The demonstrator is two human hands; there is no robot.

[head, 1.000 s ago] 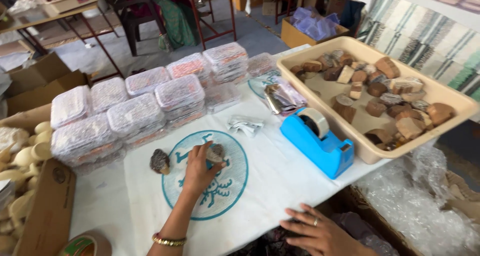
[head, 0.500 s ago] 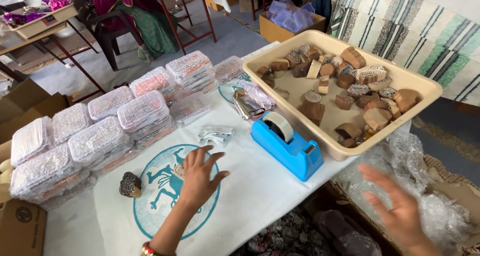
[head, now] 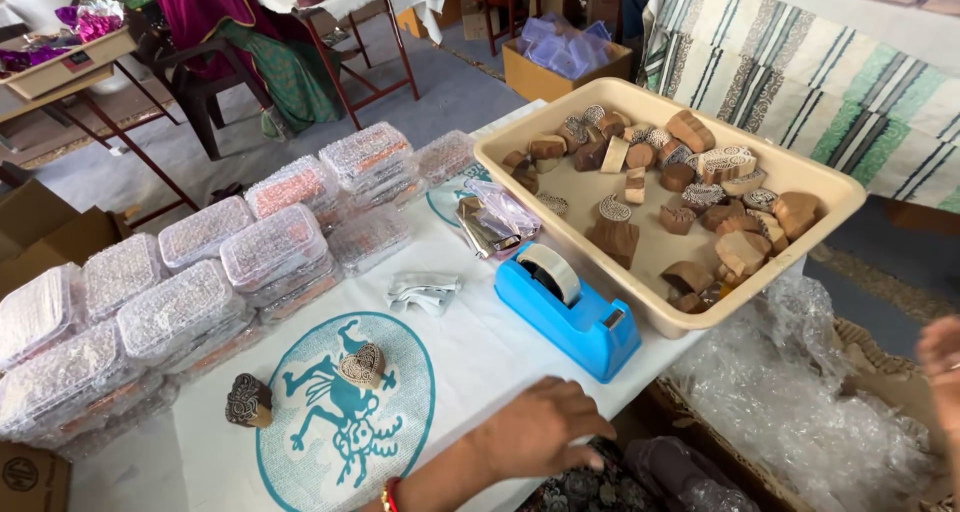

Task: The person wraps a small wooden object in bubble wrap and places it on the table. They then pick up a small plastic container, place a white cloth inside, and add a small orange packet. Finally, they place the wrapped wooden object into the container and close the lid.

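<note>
The left hand (head: pixel 535 427) rests at the near edge of the white cloth (head: pixel 480 342), fingers curled down loosely and holding nothing. Just beside it stands the blue tape holder (head: pixel 570 312), not touching it. A heart-shaped wooden stamp (head: pixel 363 365) lies on the blue round picture on the cloth (well apart from the hand), and a darker stamp (head: pixel 248 400) sits further left. The right hand (head: pixel 942 357) shows only a little at the picture's edge, above the bubble wrap (head: pixel 800 412); its fingers cannot be made out. A tan tray (head: pixel 830 197) holds many stamps.
</note>
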